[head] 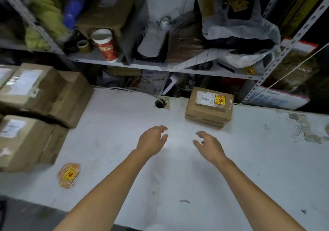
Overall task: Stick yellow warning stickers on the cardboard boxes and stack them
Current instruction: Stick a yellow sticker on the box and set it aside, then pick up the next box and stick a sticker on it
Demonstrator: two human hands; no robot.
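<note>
Probably light and stiff, the stickered box (pixel 209 105) wants gripping by its side walls; left hand (pixel 153 141) and right hand (pixel 209 146) hover before it, spread, empty.

Counter (pixel 124 141) was white with grey scuffs; boxes (pixel 44 91) plain brown cardboard with white labels; far box (pixel 209 106) carried a yellow sticker (pixel 219 99) with red print; sticker stack (pixel 69 175) yellow-red; cup (pixel 105 43) red, white rim.
</note>
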